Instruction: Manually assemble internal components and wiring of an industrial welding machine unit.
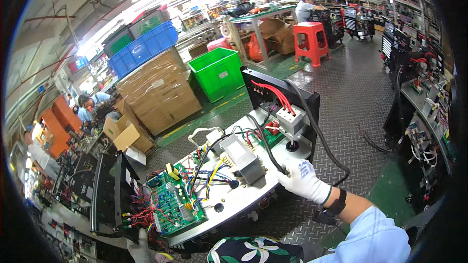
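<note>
An opened electrical unit lies in front of me on a white metal base plate (265, 178). My right hand (303, 179), in a white glove, is closed round a thick black cable (268, 152) over the plate's right edge. At the lower left, my gloved left hand (140, 248) grips the bottom corner of the black front panel (119, 190); most of its fingers are hidden. Between the hands are a green circuit board (173, 204) with red wires and a grey boxed transformer (241, 158). Red wires enter a grey terminal block (291, 121) beside the black rear panel (309, 102).
Beyond the unit stand a wrapped carton (158, 92), a green bin (217, 73), a blue crate (144, 48) and a red stool (312, 44). Racks with wired assemblies (424, 112) line the right. One person (306, 7) works far back, others (87, 107) at left.
</note>
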Tool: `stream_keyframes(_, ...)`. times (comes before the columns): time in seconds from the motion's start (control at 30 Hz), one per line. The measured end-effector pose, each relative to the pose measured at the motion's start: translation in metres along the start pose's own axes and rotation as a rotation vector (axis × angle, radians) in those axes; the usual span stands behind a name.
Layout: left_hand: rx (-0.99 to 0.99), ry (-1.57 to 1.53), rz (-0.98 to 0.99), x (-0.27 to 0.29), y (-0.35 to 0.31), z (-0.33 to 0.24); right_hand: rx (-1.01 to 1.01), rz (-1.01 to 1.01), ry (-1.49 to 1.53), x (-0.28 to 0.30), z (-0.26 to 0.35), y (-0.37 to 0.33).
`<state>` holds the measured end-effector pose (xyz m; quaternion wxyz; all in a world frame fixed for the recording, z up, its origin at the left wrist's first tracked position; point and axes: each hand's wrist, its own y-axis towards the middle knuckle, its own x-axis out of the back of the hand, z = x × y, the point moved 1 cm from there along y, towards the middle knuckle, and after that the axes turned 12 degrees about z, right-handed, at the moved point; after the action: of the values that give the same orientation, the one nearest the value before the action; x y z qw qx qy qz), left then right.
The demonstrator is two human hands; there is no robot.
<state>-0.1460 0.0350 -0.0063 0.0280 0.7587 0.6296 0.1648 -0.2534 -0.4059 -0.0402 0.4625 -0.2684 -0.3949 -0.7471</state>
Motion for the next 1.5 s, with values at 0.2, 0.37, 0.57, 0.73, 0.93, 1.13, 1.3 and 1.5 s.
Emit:
stream_keyframes(0.2, -0.044, 0.56, -0.152, 0.032, -0.019, 0.008, 0.018, -0.169, 0.963, 0.11, 0.052, 0.054)
stream_keyframes(0.37, 0.268, 0.233, -0.334, 0.053, -0.027, 0.031, 0.292, -0.442, 0.789, 0.182, 0.008, 0.121)
stream_keyframes(0.57, 0.157, 0.321, -0.175, 0.038, -0.007, 0.02, 0.043, -0.561, 0.182, 0.271, -0.292, 0.126)
stream_keyframes(0.73, 0.174, 0.29, -0.206, 0.035, -0.024, 0.006, -0.123, -0.703, -0.055, 0.223, -0.242, 0.087)
stream_keyframes(0.93, 0.195, 0.55, -0.29, 0.034, -0.041, -0.007, 0.479, -0.308, 0.155, 0.125, 0.026, 0.086)
stream_keyframes(1.13, -0.16, 1.093, -0.459, -0.042, -0.05, -0.034, 1.046, 0.358, 0.158, 0.007, 0.101, 0.053)
stream_keyframes(1.3, -0.245, 1.316, 0.076, -0.106, -0.027, -0.034, 0.962, 0.199, 0.211, -0.092, 0.103, 0.067)
stream_keyframes(1.5, -0.198, 1.389, 0.263, -0.13, 0.014, -0.001, 0.702, 0.521, -0.048, -0.102, 0.098, 0.066)
